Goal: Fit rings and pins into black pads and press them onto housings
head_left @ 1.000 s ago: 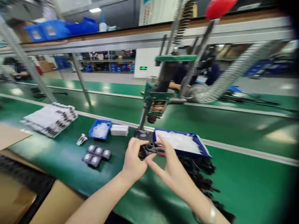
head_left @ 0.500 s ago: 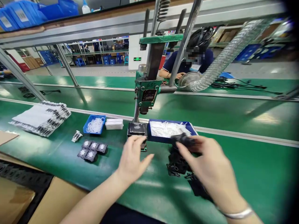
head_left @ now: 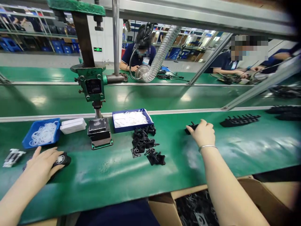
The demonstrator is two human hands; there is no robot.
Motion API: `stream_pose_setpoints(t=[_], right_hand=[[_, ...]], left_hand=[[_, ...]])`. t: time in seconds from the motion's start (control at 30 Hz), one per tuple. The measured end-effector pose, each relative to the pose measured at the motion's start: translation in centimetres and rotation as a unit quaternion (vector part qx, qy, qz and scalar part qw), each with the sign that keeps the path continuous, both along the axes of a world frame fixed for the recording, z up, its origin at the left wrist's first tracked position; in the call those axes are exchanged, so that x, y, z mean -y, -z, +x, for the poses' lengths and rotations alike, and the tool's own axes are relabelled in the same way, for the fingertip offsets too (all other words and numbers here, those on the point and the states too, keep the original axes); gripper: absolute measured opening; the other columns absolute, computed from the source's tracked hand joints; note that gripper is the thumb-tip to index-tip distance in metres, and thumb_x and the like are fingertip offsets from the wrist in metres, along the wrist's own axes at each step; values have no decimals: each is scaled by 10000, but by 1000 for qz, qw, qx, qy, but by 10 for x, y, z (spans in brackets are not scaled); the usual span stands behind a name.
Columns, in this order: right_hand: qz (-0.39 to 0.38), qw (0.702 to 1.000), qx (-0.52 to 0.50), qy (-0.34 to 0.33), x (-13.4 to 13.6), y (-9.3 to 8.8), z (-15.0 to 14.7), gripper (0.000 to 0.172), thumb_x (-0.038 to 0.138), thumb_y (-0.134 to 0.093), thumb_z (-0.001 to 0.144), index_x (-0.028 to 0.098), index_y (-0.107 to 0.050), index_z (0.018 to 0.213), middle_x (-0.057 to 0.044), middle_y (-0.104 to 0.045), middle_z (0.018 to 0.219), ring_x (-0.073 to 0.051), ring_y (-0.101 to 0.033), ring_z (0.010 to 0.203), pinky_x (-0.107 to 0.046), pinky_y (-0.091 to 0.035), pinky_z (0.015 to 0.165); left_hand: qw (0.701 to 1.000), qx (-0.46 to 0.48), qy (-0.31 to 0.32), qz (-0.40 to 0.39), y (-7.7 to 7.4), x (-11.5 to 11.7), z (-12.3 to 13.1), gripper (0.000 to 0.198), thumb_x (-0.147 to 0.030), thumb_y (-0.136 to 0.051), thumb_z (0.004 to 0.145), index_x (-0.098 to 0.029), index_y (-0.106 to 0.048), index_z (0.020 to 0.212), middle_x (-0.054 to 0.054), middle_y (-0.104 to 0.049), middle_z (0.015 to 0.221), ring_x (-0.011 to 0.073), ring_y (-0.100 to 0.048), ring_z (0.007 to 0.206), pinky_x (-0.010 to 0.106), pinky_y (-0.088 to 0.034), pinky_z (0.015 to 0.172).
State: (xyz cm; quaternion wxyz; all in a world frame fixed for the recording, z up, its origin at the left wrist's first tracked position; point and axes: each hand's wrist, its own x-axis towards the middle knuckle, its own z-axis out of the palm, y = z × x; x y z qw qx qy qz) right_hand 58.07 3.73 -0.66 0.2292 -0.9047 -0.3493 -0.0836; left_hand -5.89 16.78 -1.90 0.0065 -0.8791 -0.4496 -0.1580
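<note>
At the left, my left hand [head_left: 43, 163] closes its thumb and fingers around a small black housing with a white impeller [head_left: 61, 159]. Its palm hides the other such housings there. Over to the right, my right hand [head_left: 203, 133] grips a black plastic part with a thin stem [head_left: 191, 128], low at the bench surface. Between the hands lies a pile of loose black plastic parts [head_left: 143, 141]. A green hand press [head_left: 92, 86] stands behind, over a black block on its base [head_left: 100, 130].
A blue bin of white rings [head_left: 43, 135], white blocks [head_left: 73, 125] and a blue tray of white strips [head_left: 131, 120] line the back. A white part [head_left: 13, 158] lies far left. Rowed black parts [head_left: 240, 121] stand right. Co-workers sit opposite. An open carton [head_left: 162, 210] is below the edge.
The view has swung right. My right hand has carried the black part from beside the pile to the right. My left hand has moved from near the press to the impeller housings and closed on one.
</note>
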Motion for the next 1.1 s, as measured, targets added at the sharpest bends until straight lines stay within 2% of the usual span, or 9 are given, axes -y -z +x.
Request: stream_pose_setpoints(t=[0.1,0.2,0.27,0.37,0.5,0.63,0.8,0.97,1.1], right_hand=[[-1,985,16,-170,0,-9,-37,418,340,-586,898,89,-571,1232,-264,-537,1242,-381,-524,1174,-567,-430,980],[-44,923,-10,-383,-4,2,-86,164,326,-711,842,243,-701,983,-88,-648,1105,-260,-604,1064,-436,-511,958],[-56,888,-19,-455,-8,13,-111,158,244,-761,798,249,-712,947,-64,-663,1073,-241,-616,1016,-428,-530,933],[-48,876,-19,-480,-14,18,-124,126,138,-749,778,203,-680,862,-70,-673,991,-241,-619,949,-423,-547,870],[-6,888,-26,-458,-9,-6,-129,81,121,-629,855,192,-597,876,-93,-679,1051,-232,-650,945,-399,-558,843],[10,880,-20,-475,2,-22,-178,137,113,-551,894,203,-549,997,-79,-652,1012,-222,-647,900,-376,-566,812],[-104,838,21,-535,11,18,-261,112,149,-667,853,149,-578,921,-109,-559,927,-272,-594,847,-428,-575,754],[-60,828,-138,-540,22,43,-276,562,308,-776,819,132,-488,1268,-111,-522,1075,-257,-580,993,-414,-558,875],[-31,794,-237,-560,21,45,-263,218,170,-576,952,211,-583,1166,-69,-527,1048,-194,-582,964,-348,-534,873]], left_hand=[[994,51,33,-93,0,11,21,361,-595,-539,866,-303,-694,1014,40,-738,1027,319,-702,948,560,-489,984],[980,107,76,-149,7,28,51,323,-488,-632,848,-314,-675,1115,45,-701,1114,272,-691,999,393,-562,904],[973,143,93,-156,12,40,73,315,-452,-636,862,-298,-672,1133,49,-691,1111,253,-686,1009,363,-563,907],[962,189,97,-172,17,58,103,298,-427,-641,870,-278,-673,1126,57,-689,1111,249,-679,1036,373,-563,925],[942,229,91,-227,21,77,127,279,-382,-630,890,-282,-663,1149,72,-672,1174,254,-652,1113,397,-557,956],[919,275,74,-273,30,88,136,292,-348,-637,893,-282,-642,1177,82,-650,1221,253,-624,1173,418,-531,1007],[890,325,30,-319,41,99,137,459,-335,-674,870,-291,-527,1302,71,-645,1242,235,-644,1141,419,-539,996],[877,340,31,-339,44,110,133,559,-303,-692,860,-283,-437,1358,62,-677,1196,225,-657,1105,415,-527,993],[876,335,48,-343,45,115,131,582,-258,-698,858,-298,-411,1362,46,-685,1192,216,-653,1109,406,-511,1005]])
